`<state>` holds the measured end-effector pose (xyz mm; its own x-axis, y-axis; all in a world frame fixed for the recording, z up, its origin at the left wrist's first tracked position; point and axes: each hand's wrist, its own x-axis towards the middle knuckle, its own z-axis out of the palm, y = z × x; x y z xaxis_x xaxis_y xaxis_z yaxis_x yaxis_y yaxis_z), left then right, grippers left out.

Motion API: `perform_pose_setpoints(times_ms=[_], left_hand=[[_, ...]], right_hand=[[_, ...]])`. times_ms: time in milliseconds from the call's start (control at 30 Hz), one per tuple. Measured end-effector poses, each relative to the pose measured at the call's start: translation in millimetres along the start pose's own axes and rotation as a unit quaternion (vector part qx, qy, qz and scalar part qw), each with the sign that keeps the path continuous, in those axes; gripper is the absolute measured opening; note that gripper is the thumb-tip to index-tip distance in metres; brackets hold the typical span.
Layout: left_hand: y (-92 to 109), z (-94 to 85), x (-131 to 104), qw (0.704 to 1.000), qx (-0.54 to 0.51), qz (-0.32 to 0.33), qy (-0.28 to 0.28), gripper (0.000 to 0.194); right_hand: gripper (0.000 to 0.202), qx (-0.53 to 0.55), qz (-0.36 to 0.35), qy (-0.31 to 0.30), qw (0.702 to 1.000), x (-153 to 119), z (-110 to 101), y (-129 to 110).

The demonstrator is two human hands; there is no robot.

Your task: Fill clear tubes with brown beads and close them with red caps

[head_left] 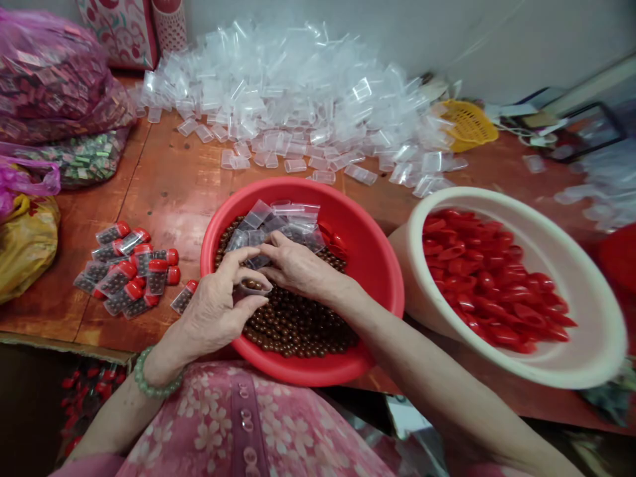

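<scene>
Over a red basin [385, 285], my left hand [213, 311] grips a small clear plastic container [263, 289] between thumb and fingers. Its mouth faces up, and brown balls show inside. My right hand [298, 265] is just beside it, fingers curled together by the left fingertips; whatever they pinch is hidden. Many shiny brown balls [298, 324] fill the near part of the basin. Empty clear containers [298, 215] lie on the balls behind my hands, with a few red caps [338, 244] to their right.
Filled, red-capped containers [126, 275] lie left of the basin. A white basin [591, 338] of red caps [487, 278] stands at right. Behind are a heap of clear containers [308, 93], a yellow basket [470, 126] and stuffed plastic bags [50, 86].
</scene>
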<state>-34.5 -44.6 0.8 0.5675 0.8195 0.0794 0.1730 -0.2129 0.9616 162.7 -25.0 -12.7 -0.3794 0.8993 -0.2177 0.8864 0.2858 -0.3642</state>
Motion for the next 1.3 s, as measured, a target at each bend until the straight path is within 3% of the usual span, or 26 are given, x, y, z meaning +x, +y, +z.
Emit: perform_pose_setpoints(times_ms=[100, 200, 300, 400, 533, 733, 933, 1100, 1300], left_hand=[[-1, 1.0, 1, 0.998, -0.052, -0.013, 0.013, 0.055], [-2, 2.2, 0, 0.997, -0.075, -0.027, -0.009, 0.059], [-5, 3.1, -2, 0.991, -0.124, -0.045, -0.019, 0.063], [-6, 3.5, -2, 0.979, -0.190, -0.063, -0.037, 0.063], [-4, 3.9, -1, 0.956, -0.272, -0.084, -0.066, 0.058], [-3, 3.8, 0, 0.933, -0.333, -0.111, -0.076, 0.057], [-3, 4.9, 4, 0.956, -0.273, -0.085, -0.071, 0.053], [-2, 4.3, 7, 0.959, -0.259, -0.101, -0.049, 0.049], [-8, -2.7, 10, 0.913, -0.369, -0.149, -0.094, 0.047]], right_hand=[[0.030, -0.028, -0.004, -0.025, 0.999, 3, -1, -4], [0.021, -0.032, -0.009, -0.035, 0.999, -4, -11, -8], [0.018, 0.072, -0.033, 0.043, 0.996, -19, -25, -14], [0.018, 0.226, -0.102, 0.119, 0.962, -33, -37, -23], [0.018, 0.287, -0.188, 0.067, 0.937, -37, -42, -34], [0.016, 0.315, -0.160, 0.090, 0.931, -34, -33, -35], [0.015, 0.369, -0.139, 0.092, 0.914, -33, -28, -35], [0.018, 0.437, -0.113, 0.101, 0.887, -35, -26, -30], [0.016, 0.479, -0.056, 0.138, 0.865, -48, -22, -9]])
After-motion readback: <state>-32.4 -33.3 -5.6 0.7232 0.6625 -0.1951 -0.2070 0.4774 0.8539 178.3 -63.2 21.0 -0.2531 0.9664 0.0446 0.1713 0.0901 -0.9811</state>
